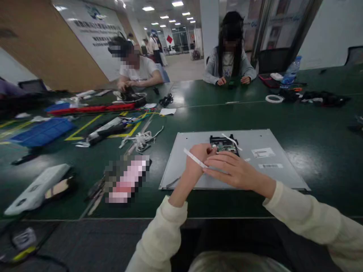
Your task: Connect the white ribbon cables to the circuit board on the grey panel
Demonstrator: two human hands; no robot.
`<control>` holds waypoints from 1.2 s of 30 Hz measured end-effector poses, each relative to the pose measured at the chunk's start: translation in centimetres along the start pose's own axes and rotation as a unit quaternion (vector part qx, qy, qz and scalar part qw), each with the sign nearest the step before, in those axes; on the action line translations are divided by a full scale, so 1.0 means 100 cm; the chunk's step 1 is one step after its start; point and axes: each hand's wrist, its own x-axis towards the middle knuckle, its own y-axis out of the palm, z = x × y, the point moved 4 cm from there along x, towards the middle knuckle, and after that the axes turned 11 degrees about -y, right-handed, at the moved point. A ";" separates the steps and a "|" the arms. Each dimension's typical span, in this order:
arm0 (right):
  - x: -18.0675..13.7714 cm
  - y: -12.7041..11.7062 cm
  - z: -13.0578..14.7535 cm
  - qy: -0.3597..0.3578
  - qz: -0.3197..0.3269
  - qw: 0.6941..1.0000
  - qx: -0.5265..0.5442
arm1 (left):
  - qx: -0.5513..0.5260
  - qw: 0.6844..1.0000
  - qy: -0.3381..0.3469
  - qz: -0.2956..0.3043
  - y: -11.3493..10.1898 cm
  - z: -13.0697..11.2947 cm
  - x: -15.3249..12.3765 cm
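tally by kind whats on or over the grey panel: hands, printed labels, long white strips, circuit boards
Bare hands: 2
White rectangular printed labels: 2
Long thin white strips: 2
Black-framed green circuit board: 1
Total: 7

Both arms (161,230) reached forward and converged. The left hand (197,156) was curled, its back partly toward the camera; most of its fingers were hidden. The right hand (234,172) came in from the right, fingers (222,165) lightly bent, close together, tips beside the left hand. Grip undetermined.
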 end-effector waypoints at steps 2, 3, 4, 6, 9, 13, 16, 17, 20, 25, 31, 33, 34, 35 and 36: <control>0.001 0.002 -0.002 -0.012 -0.019 1.000 0.009 | 0.000 1.000 -0.004 -0.005 0.002 0.004 0.001; 0.001 0.004 -0.004 -0.017 -0.027 0.999 0.012 | 0.001 1.000 -0.008 -0.006 0.003 0.006 0.002; 0.001 0.005 -0.004 -0.021 -0.034 0.999 0.014 | 0.003 1.000 -0.014 -0.008 0.004 0.009 0.002; 0.002 0.009 -0.005 -0.027 -0.047 0.998 0.014 | 0.009 0.999 -0.031 -0.011 0.006 0.016 0.005; 0.002 0.016 -0.005 -0.029 -0.050 0.998 0.014 | 0.012 0.999 -0.048 -0.001 0.012 0.026 0.009; 0.003 0.022 -0.004 -0.021 -0.056 0.998 0.017 | 0.011 1.000 -0.005 0.007 0.020 0.033 0.010; 0.003 0.021 -0.004 -0.018 -0.062 0.998 0.019 | 0.020 1.000 0.015 0.014 0.023 0.033 0.007; 0.003 0.020 -0.004 -0.018 -0.067 0.997 0.021 | 0.026 0.999 0.015 0.016 0.023 0.032 0.006; 0.000 0.015 -0.007 -0.001 -0.086 0.996 0.031 | 0.053 0.998 0.014 0.011 0.019 0.030 0.001; -0.014 0.012 -0.030 0.126 -0.139 0.982 0.003 | 0.101 0.992 -0.044 -0.067 0.006 0.042 -0.005; -0.020 0.017 -0.056 0.187 -0.098 0.976 -0.050 | 0.060 0.993 0.098 -0.032 0.007 0.048 -0.018; -0.017 0.022 -0.060 0.187 -0.087 0.977 -0.054 | 0.056 0.990 0.132 -0.019 0.009 0.048 -0.021; -0.015 0.026 -0.061 0.186 -0.082 0.978 -0.055 | 0.057 0.989 0.132 -0.015 0.010 0.049 -0.022; -0.013 0.030 -0.062 0.183 -0.076 0.979 -0.055 | 0.058 0.990 0.126 -0.013 0.011 0.051 -0.022; -0.012 0.036 -0.061 0.180 -0.066 0.980 -0.055 | 0.058 0.992 0.115 -0.014 0.011 0.053 -0.022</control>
